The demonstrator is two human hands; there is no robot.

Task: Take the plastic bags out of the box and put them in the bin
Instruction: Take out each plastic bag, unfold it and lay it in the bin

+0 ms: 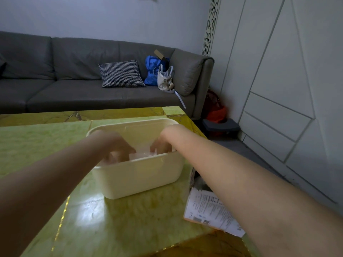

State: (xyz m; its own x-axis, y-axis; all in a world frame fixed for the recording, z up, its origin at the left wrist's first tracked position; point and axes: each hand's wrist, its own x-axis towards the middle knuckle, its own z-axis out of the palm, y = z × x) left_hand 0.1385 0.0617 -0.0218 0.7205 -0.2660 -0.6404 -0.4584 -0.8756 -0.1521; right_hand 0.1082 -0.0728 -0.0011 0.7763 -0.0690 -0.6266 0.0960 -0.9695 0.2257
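We have both hands down in the cream box (137,175) on the table (37,143). Our left hand (118,147) curls its fingers, though whether it grips a bag we cannot tell; our right hand (161,145) is mostly hidden, so its state is unclear too. The plastic bags (142,155) lie between them, inside. No bin is in view. Pulling up fast could drag the light box along or spill bags.
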